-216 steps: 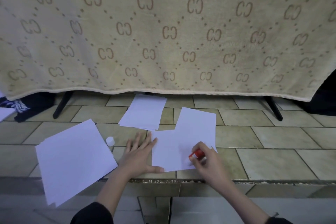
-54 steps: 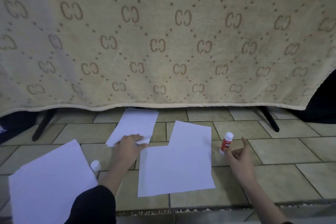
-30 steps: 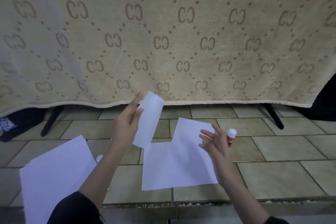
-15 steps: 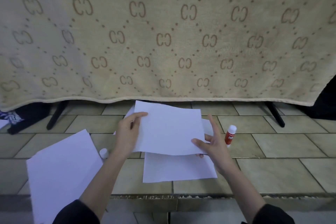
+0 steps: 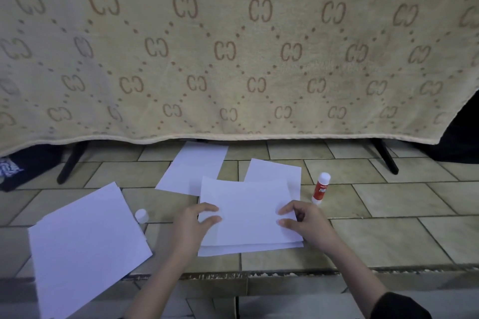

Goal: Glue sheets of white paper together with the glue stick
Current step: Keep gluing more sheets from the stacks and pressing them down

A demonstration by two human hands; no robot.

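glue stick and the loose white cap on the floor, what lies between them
In the head view, between the glue stick and the cap lie the layered paper sheets, with both hands on them.

The top sheet (image 5: 248,211) is covering most of the glued sheets (image 5: 274,172) beneath. The glue stick (image 5: 321,187) label is too small to read. The blanket (image 5: 233,46) is hiding the stand.
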